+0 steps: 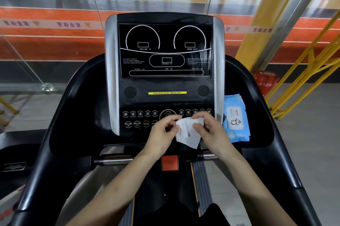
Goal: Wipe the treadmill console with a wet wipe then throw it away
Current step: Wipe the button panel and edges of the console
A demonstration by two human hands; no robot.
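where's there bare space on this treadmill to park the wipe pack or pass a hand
Free: the dark recess left of the console. Crowded: the right recess holds the wipe pack; both hands, left hand and right hand, hold the wet wipe over the buttons.

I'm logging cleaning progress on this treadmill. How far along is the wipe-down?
Done: a wet wipe is out of the blue pack, which lies right of the console. In hand: the left hand and right hand both pinch the wipe, seemingly unfolding it in front of the buttons. Left: wiping the console, probably all of it, then throwing the wipe away; no bin is in view.
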